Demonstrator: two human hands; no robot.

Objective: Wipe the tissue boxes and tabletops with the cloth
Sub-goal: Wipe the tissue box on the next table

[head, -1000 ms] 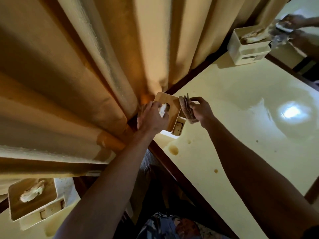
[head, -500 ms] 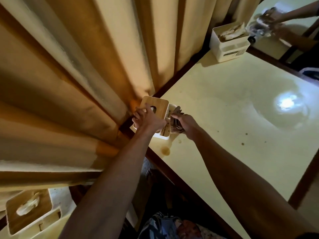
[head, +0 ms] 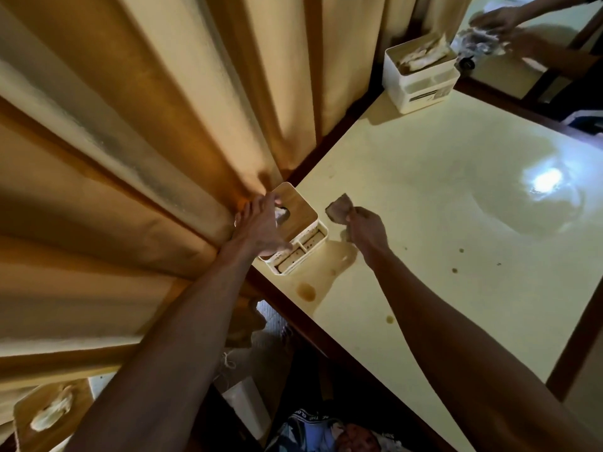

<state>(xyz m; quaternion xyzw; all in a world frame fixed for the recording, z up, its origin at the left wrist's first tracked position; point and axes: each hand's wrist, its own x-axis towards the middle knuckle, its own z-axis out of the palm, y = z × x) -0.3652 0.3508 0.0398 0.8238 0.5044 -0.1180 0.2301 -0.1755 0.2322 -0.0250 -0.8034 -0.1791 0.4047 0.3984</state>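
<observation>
A white tissue box (head: 301,223) with a wooden lid stands at the near left corner of the pale yellow tabletop (head: 440,223), against the curtain. My left hand (head: 261,228) rests across its lid with fingers spread, thumb at the front edge. My right hand (head: 367,228) grips a crumpled brown cloth (head: 338,210) just right of the box, above the table. Brown stains (head: 306,291) dot the tabletop near the box and further right.
A second white tissue box (head: 421,78) stands at the table's far corner. Another person's hands (head: 509,27) work on the adjoining table beyond it. A third tissue box (head: 52,415) sits at the bottom left. Beige curtains (head: 146,158) hang along the left.
The tissue box has been set back down flat on the table. My right hand with the cloth has pulled away from its side to the right. My left hand now lies over the lid.
</observation>
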